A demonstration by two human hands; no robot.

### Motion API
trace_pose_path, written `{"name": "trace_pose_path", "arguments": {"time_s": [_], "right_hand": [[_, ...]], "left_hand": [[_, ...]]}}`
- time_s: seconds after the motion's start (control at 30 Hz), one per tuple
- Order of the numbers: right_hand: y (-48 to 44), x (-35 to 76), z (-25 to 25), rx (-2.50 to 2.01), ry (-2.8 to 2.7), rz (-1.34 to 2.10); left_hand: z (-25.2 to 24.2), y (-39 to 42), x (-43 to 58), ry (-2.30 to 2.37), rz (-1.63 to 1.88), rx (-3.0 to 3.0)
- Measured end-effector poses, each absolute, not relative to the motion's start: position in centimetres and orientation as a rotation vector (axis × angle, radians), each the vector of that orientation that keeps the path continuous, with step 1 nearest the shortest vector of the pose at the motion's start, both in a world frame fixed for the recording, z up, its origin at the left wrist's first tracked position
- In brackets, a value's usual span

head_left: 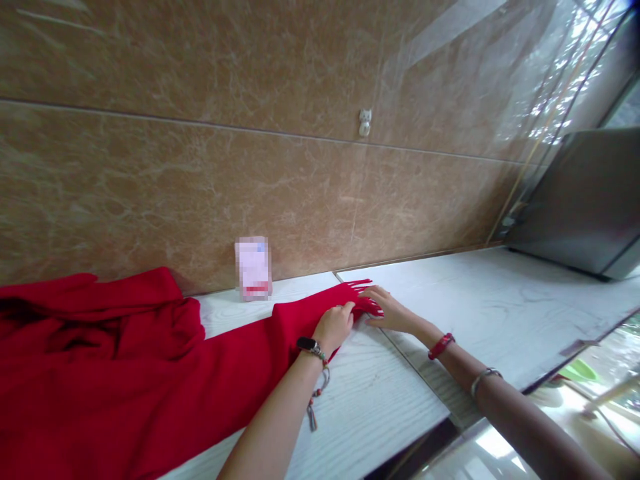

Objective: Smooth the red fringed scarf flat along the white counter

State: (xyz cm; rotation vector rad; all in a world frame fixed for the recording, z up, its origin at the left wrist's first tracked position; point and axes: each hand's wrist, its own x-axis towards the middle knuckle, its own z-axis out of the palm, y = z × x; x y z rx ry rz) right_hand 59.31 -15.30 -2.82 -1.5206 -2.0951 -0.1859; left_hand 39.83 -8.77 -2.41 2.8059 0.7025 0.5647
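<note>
Red scarf (235,367), lower left to mid-frame, is being touched by the left hand (333,328), grip unclear, and its fringe (361,283) by the loosely spread right hand (390,311), gentle smoothing being best.

We see matt cloth in the fringed scarf (235,360), a wood-grain finish on the worktop (380,393), glossy marble-look wall tiles (175,187) and a shiny, metal-looking bangle (478,380).

Red scarf (240,353), fringed R end, bunched w/ folds at L, flatter btwn, on wht countertop (480,287)
</note>
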Motion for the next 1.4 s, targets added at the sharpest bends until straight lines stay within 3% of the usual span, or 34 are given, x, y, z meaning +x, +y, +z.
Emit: {"name": "trace_pose_path", "arguments": {"time_s": [0.67,0.93,1.2,1.4], "right_hand": [[-15.5,59.3,-1.2,-1.712,-2.129,-0.496],[-16.3,59.9,-0.1,-1.731,-2.243,-0.465],[-17.0,61.5,-0.1,-1.728,-2.362,-0.17],[-17.2,62.1,0.1,-1.77,-2.221,-0.193]], "left_hand": [[-2.2,-9.4,39.9,0.558,0.465,2.902],[-2.1,-9.5,39.6,0.544,0.381,2.897],[-1.5,-9.5,39.0,0.472,0.146,2.882],[-1.2,-9.6,39.3,0.611,0.348,2.88]]}}
